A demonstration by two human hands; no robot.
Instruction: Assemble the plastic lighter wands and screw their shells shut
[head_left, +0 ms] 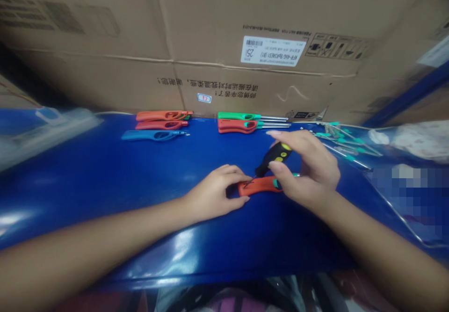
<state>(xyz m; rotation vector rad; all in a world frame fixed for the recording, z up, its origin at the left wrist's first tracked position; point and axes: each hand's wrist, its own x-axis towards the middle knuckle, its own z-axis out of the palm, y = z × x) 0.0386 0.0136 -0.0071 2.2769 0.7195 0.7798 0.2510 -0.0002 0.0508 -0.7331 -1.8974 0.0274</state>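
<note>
An orange gas lighter (258, 186) with a teal trigger lies on the blue table in front of me. My left hand (220, 188) grips its rear end between thumb and fingers. In my right hand (307, 167) is a screwdriver (271, 158) with a black and yellow handle, tilted so that its thin tip meets the lighter's handle close to my left fingertips. The right hand hides most of the lighter's front end.
Along the back lie a green lighter (234, 115), a red lighter (235, 126), and orange, red and blue lighter bodies (150, 135). Metal rods with teal parts (345, 143) are scattered at right. A large cardboard box (210, 36) walls off the blue table's (154, 171) far side.
</note>
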